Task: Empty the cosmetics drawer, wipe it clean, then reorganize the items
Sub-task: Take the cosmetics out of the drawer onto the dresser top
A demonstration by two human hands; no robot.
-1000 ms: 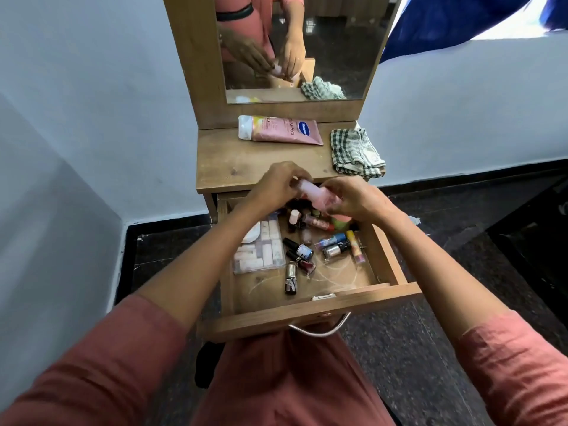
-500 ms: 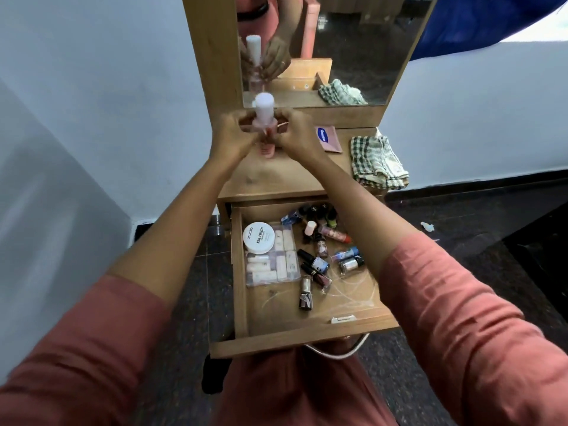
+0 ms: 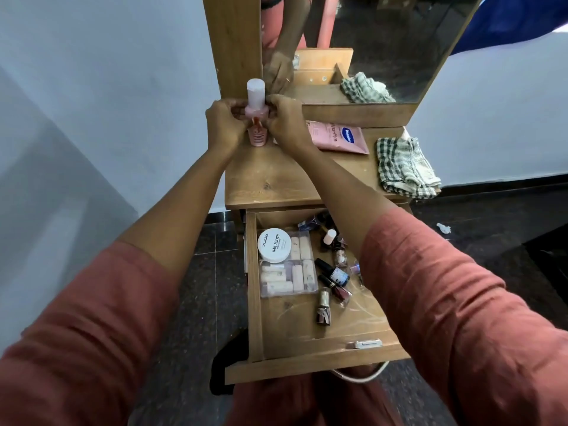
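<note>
"Drawer [image 3: 307,368] nearest us, pulled right out. What's in it?"

"A white jar [image 3: 275,245] marked nail polish, sitting on a clear box [image 3: 289,278] at the left. Small polish bottles [image 3: 333,273] lie scattered beside the box, some hidden under the right arm."

"And the hands?"

"Both are up past the drawer, over the back left corner of the tabletop [image 3: 270,182]. The pink bottle [image 3: 255,95] is upright between them. The left hand [image 3: 222,124] has its fingers curled in on one side, and the right hand [image 3: 285,124] does the same on the other, so they pinch it at the shoulder. The white cap stands clear above the fingers and the pink body shows below, between the palms."

"Is it standing on the wood?"

"I can't tell. The base is right at the surface."

"Anything beyond?"

"A pink tube [image 3: 338,136] lies flat just right of the right hand, and a checked cloth [image 3: 405,167] is crumpled at the far right edge. The mirror [image 3: 384,41] stands behind it all."
</note>
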